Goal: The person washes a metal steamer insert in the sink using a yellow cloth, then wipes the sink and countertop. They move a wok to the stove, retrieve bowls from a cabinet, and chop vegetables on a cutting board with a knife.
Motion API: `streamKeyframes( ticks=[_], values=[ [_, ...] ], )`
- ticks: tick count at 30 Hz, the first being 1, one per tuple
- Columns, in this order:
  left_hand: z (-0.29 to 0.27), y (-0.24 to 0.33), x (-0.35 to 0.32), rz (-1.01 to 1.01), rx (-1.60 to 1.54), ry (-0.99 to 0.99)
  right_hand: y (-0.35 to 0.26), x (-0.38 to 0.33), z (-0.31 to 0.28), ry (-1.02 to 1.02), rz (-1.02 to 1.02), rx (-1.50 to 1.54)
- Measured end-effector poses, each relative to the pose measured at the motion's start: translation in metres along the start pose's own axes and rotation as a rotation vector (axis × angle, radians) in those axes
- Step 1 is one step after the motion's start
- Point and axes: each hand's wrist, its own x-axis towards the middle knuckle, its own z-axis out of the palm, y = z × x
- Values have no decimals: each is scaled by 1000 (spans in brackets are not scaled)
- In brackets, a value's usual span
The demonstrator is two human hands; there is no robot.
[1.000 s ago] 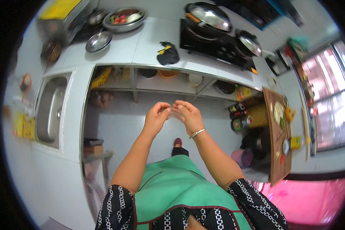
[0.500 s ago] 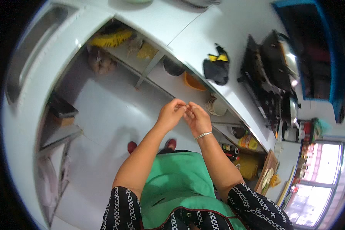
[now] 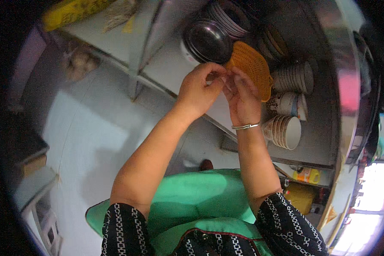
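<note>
Hands, two, bare, raised together at the open front of a low shelf. Left hand (image 3: 199, 89): back upward, fingers curved round toward the thumb, a narrow loop between them. Right hand (image 3: 245, 100): palm turned partly left, fingers loosely bent, fingertips close to those of the left. Whether either pinches something small cannot be told.

Basket (image 3: 251, 59), orange, perforated: on the shelf, directly beyond the fingertips, partly hidden by the right hand; contact cannot be told. In the earlier frame it lay farther from the hands, half under the counter edge; now the hands overlap it in view.

Dark round vessel (image 3: 207, 42), glossy: left of the basket, just beyond the left hand. Plate stack (image 3: 228, 17): far side, behind the vessel. Near bowl stack (image 3: 291, 133), pale, tipped on its side, mouth to the right: right of the right wrist. Far bowl stack (image 3: 294, 78), pale: right of the basket. The shelf contents now stand larger and better exposed than half a second ago.

Bracelet (image 3: 245, 126), silver: right wrist, as before. Apron (image 3: 196, 200), green: near side, below the forearms. Shoe (image 3: 206, 164), dark red: one showing, against two earlier. Yellow package (image 3: 72, 13): far left shelf.
</note>
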Motion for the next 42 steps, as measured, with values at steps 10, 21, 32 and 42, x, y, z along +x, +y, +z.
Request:
streamKeyframes(
  ticks=[10, 21, 32, 42],
  values=[
    [55, -42, 37, -37, 71, -48, 0, 40, -87, -47, -576, -1614],
    [68, -44, 35, 198, 389, 4, -58, 30, -80, -261, -94, -1060],
    [66, -32, 28, 234, 501, -2, -50, 226, -192, 454, 90, 300],
    [60, -8, 17, 168, 454, -21, -49, 295, -207, 518, 129, 269]
  ],
)
